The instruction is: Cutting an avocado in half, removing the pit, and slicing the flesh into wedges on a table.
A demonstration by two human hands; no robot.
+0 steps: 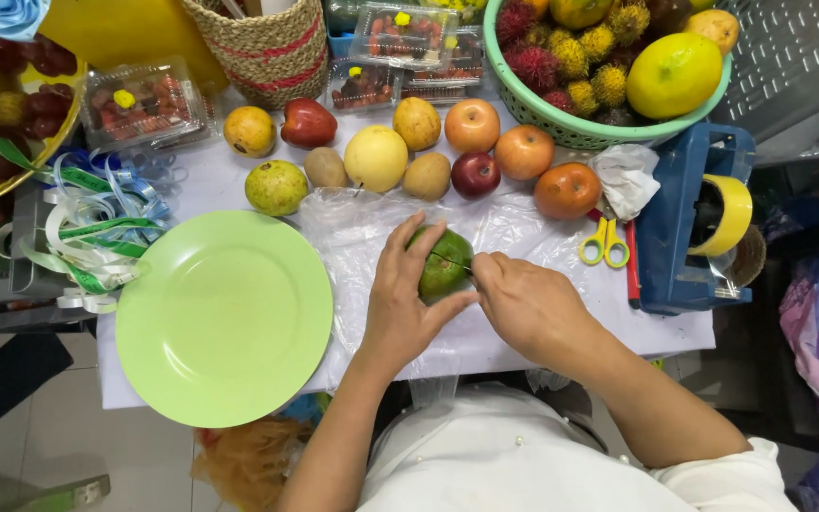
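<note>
My left hand [400,303] wraps around a green round fruit [445,264] and holds it down on a sheet of clear plastic [353,228] on the white table. My right hand [528,305] is closed just to the right of the fruit, pinching something thin, maybe a small blade or the stem, against its skin; the item itself is too small to make out. A light green empty plate [225,318] lies to the left of my hands.
A row of loose fruit [428,152] lies behind the plastic. A green basket of fruit [609,66] stands at back right, with yellow-handled scissors [604,242], a blue tape dispenser [694,223], ribbons [97,228] at left, a woven basket [267,47] and berry boxes [144,102].
</note>
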